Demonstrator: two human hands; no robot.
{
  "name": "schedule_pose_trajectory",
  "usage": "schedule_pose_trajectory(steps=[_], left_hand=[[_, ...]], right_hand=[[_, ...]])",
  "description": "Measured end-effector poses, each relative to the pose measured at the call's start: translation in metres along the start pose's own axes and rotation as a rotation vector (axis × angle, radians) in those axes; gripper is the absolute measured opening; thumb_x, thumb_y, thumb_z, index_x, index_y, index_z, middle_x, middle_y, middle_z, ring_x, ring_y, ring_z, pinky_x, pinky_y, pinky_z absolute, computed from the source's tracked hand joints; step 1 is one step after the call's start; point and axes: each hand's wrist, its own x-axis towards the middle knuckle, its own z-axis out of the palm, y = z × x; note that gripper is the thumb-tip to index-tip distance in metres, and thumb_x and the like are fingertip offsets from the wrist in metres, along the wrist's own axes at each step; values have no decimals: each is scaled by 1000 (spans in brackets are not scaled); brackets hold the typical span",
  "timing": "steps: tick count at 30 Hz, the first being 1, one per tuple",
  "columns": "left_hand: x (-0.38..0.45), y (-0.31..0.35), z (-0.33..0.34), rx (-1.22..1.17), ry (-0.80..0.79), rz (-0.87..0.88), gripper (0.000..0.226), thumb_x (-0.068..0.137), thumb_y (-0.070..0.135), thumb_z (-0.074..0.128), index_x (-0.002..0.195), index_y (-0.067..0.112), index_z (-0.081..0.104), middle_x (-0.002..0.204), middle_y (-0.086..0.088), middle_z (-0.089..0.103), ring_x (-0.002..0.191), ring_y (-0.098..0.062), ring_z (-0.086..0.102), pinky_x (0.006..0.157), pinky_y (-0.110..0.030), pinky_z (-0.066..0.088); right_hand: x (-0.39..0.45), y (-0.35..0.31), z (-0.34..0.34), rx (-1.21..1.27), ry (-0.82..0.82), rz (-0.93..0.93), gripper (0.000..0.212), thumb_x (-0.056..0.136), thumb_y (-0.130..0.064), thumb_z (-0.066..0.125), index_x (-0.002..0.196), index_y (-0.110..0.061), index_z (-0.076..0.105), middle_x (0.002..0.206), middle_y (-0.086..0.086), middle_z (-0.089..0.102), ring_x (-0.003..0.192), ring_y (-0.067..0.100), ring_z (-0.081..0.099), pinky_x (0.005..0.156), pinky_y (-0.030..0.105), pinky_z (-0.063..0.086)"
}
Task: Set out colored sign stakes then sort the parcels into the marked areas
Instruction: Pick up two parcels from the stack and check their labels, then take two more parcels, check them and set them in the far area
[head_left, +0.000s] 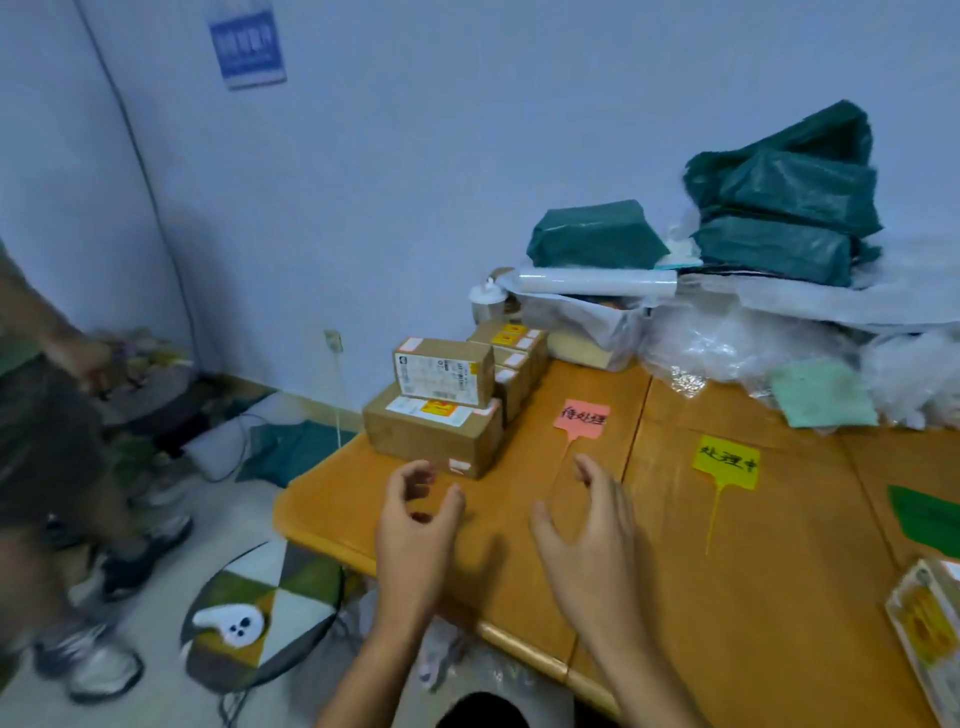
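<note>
Cardboard parcels stand stacked at the table's far left corner: a small box (443, 370) on a larger box (434, 435), with more boxes (516, 358) behind. A pink sign stake (582, 420) lies flat just right of them. Further right lies a yellow sign stake (725, 463), and a green sign (927, 514) shows at the right edge. My left hand (415, 525) hovers just in front of the large box, fingers curled apart, empty. My right hand (587, 535) hovers over the pink stake's stem, fingers spread, empty.
Green bagged parcels (784, 208) and clear plastic wrap (753, 338) pile up at the back of the wooden table (753, 597). A packet (930, 629) lies at the right edge. A patterned stool (260, 613) stands left of the table. Another person's legs (57, 467) are at far left.
</note>
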Motion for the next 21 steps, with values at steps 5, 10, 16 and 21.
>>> schedule_pose_trajectory(steps=[5,10,16,21], left_hand=[[84,-46,-31,-22,128,-176,50,96,42,74,137,25,51,133,4,57,128,-21,55,105,-39,47],[143,-53,-33,-69,129,-220,71,100,54,62,157,18,39,158,-8,48,146,-27,46,108,-33,36],[190,-56,-9,54,-32,-367,93,78,85,62,146,22,53,147,-5,64,130,-33,63,112,-53,51],[194,-64,-1,48,3,-358,27,88,58,68,97,38,52,108,9,66,99,-17,64,100,-51,57]], right_hand=[[76,-29,57,108,-194,66,82,88,-42,73,159,-34,31,159,-5,43,149,17,38,117,35,35],[147,-47,91,58,-280,65,111,81,-34,80,166,-37,9,172,-5,27,157,20,28,118,34,35],[176,-37,116,93,-336,111,108,72,-40,83,160,-45,20,150,-5,55,133,20,60,105,49,56],[177,-34,121,67,-299,19,68,82,-33,86,143,-30,56,130,-10,56,123,13,59,104,37,55]])
